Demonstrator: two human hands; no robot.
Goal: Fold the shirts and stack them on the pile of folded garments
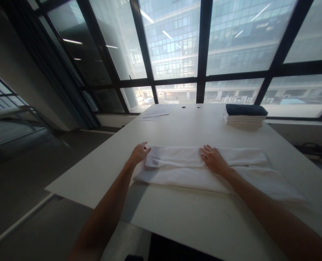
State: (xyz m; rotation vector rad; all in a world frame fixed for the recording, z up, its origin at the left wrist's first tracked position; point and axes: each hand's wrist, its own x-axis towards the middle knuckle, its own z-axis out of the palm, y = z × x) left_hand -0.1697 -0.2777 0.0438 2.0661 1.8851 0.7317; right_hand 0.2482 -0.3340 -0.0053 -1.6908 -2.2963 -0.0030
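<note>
A white towel (231, 170) lies across the white table (193, 123), partly folded, with its far strip doubled over toward me. My left hand (139, 153) pinches the towel's left end, fingers curled on the folded edge. My right hand (213, 158) rests flat on the middle of the folded strip, fingers spread and pressing down.
A stack of folded towels (245, 115), dark blue on top and white below, sits at the far right of the table. Sheets of paper (157, 111) lie at the far left corner. Beyond the table's far edge stands a big window wall; dark floor lies to the left.
</note>
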